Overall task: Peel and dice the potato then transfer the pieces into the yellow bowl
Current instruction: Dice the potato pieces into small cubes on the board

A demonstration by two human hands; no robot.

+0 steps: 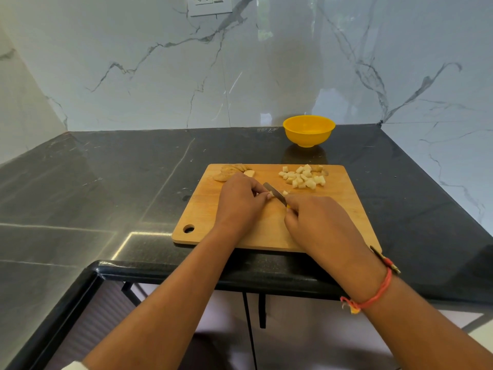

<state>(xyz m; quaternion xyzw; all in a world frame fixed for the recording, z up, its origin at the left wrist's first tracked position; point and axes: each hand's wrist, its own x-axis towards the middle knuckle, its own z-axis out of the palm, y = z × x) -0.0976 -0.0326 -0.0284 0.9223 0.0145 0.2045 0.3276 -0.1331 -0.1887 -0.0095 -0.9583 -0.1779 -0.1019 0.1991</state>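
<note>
Two hands meet over the middle of a wooden cutting board [346, 209], close together but not touching. The left hand [240, 201] lies knuckles up with its fingers curled, the tips pinching a small pale strip of potato [270, 195] against the wood. The right hand [317, 225] is wrapped round the handle of a knife [274, 193]; only a sliver of yellow handle shows past the fingers. The blade points away and to the left, its edge down on the strip just beside the left fingertips. One cut cube [285, 193] sits on the far side of the blade. A red thread bracelet [378, 292] circles the right wrist.

Toward the board's far right corner lies a loose pile of diced potato [302, 177], the cubes touching one another. At its far left side lie brown peels [229, 172], with one larger uncut piece [249, 173] just beside them, next to the left hand's knuckles. A hanging hole pierces the board's near left corner.

The board rests on a dark stone counter [106, 182], near its front edge. The yellow bowl [309, 130] stands upright beyond the board, by the counter's back edge, close to the veined marble wall [160, 62]; no pieces can be seen inside it. A wall socket [209, 5] is mounted high on the marble.
</note>
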